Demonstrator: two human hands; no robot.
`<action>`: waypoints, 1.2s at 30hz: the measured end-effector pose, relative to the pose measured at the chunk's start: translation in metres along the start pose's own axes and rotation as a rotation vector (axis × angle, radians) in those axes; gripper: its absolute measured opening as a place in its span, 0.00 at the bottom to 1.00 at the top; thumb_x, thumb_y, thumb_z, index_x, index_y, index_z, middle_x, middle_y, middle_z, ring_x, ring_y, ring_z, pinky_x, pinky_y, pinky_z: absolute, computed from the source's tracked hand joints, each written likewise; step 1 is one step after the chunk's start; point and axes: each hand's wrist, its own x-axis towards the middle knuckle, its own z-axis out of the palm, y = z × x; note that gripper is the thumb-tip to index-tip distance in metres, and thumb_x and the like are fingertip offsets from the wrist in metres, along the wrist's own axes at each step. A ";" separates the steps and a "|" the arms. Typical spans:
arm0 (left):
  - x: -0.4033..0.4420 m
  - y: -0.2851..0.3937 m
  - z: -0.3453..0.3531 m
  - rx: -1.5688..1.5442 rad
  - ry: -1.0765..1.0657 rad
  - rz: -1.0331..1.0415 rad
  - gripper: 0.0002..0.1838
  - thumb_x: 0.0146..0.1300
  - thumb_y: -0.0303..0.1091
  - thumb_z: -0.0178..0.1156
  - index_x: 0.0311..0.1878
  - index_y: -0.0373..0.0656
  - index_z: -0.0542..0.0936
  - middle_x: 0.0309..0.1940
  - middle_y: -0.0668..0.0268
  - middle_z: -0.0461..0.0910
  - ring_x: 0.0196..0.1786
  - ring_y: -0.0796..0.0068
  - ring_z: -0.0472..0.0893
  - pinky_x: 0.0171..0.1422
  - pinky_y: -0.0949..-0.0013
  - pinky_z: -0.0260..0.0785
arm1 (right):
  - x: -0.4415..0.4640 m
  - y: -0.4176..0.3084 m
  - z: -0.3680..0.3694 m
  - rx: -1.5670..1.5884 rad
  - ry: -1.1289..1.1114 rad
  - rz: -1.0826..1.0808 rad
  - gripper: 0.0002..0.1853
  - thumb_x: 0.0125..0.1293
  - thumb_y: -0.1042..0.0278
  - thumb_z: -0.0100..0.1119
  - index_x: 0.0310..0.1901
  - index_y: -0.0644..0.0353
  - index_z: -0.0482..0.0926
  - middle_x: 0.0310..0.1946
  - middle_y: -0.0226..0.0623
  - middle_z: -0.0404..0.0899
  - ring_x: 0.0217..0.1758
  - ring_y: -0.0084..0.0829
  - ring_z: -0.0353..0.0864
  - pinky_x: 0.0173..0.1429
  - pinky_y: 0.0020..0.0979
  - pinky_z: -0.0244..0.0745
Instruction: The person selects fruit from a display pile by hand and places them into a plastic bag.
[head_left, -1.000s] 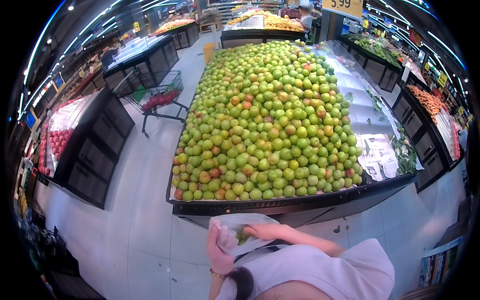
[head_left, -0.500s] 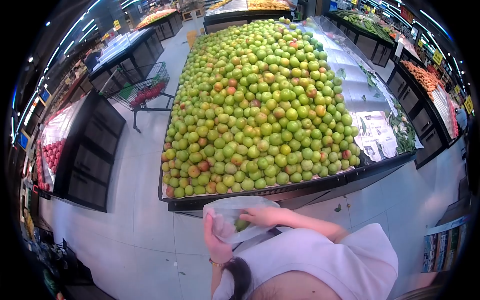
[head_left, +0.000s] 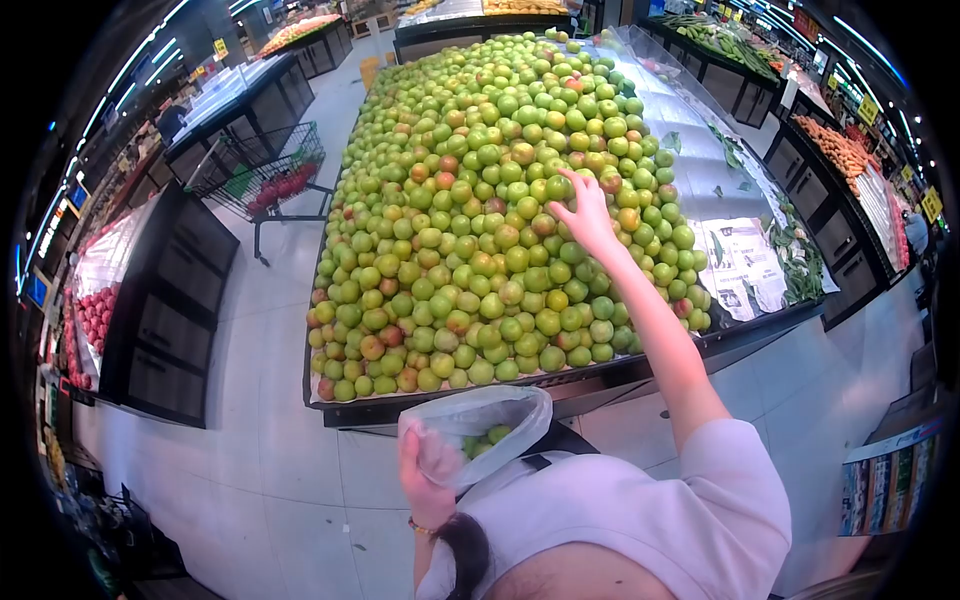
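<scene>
My left hand (head_left: 428,480) is closed around the side of a clear plastic bag (head_left: 515,440), its mouth spread wide. Inside the bag lie a few green fruits (head_left: 488,437). My right hand (head_left: 585,210) is stretched far over a big heap of round green fruits (head_left: 450,260), some blushed red, that look like plums. Its thumb and fingers are spread at the heap's surface, with one green plum (head_left: 558,187) lying at the gap between them. The bag is in front of my chest, by the near edge of the display stand (head_left: 600,385).
White paper sheets (head_left: 745,265) and loose leaves lie along the stand's right side. A shopping cart (head_left: 265,180) with red produce stands to the left. A dark cabinet (head_left: 165,310) holding red fruit is at left, and a carrot stand (head_left: 835,150) at right.
My right hand has left the bag's mouth and moved forward and up over the heap, its fingers now spread. My left hand still holds the bag, where the fruits show more clearly.
</scene>
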 end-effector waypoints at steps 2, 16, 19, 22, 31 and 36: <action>-0.002 0.002 0.003 0.029 0.049 -0.002 0.07 0.66 0.40 0.42 0.33 0.52 0.67 0.12 0.80 0.51 0.12 0.87 0.51 0.15 0.80 0.41 | 0.005 0.002 0.008 -0.042 0.013 -0.067 0.27 0.50 0.68 0.59 0.54 0.51 0.65 0.44 0.43 0.66 0.52 0.42 0.64 0.55 0.36 0.63; -0.016 0.007 0.004 0.009 0.172 0.049 0.06 0.65 0.37 0.44 0.33 0.48 0.65 0.15 0.78 0.55 0.15 0.86 0.54 0.18 0.80 0.45 | -0.011 -0.098 -0.043 0.631 0.092 -0.115 0.30 0.53 0.81 0.54 0.58 0.55 0.56 0.51 0.37 0.66 0.56 0.30 0.65 0.59 0.32 0.62; -0.018 0.006 -0.011 -0.026 -0.014 0.052 0.06 0.65 0.36 0.44 0.33 0.48 0.64 0.15 0.77 0.54 0.15 0.86 0.53 0.18 0.79 0.44 | -0.032 -0.100 -0.046 0.834 0.024 -0.039 0.24 0.56 0.78 0.51 0.56 0.57 0.60 0.47 0.34 0.69 0.51 0.29 0.70 0.54 0.27 0.67; -0.018 0.008 -0.019 -0.045 -0.063 0.029 0.06 0.64 0.36 0.44 0.32 0.48 0.64 0.14 0.77 0.53 0.15 0.86 0.52 0.18 0.79 0.43 | -0.077 -0.109 -0.051 1.361 -0.444 0.270 0.14 0.62 0.57 0.44 0.41 0.58 0.67 0.35 0.34 0.71 0.29 0.20 0.71 0.28 0.21 0.70; -0.019 0.010 -0.013 -0.078 -0.054 -0.035 0.07 0.64 0.37 0.45 0.31 0.48 0.63 0.14 0.77 0.51 0.15 0.87 0.51 0.18 0.80 0.41 | -0.258 -0.154 0.021 0.650 -1.248 0.183 0.19 0.65 0.53 0.40 0.41 0.62 0.73 0.33 0.45 0.75 0.35 0.36 0.75 0.40 0.30 0.69; -0.014 0.009 -0.026 -0.110 -0.138 -0.024 0.07 0.64 0.37 0.45 0.32 0.48 0.63 0.15 0.77 0.52 0.15 0.88 0.52 0.18 0.80 0.42 | -0.231 -0.135 0.038 0.312 -1.472 -0.422 0.24 0.63 0.53 0.41 0.54 0.61 0.66 0.49 0.49 0.71 0.50 0.45 0.70 0.56 0.37 0.63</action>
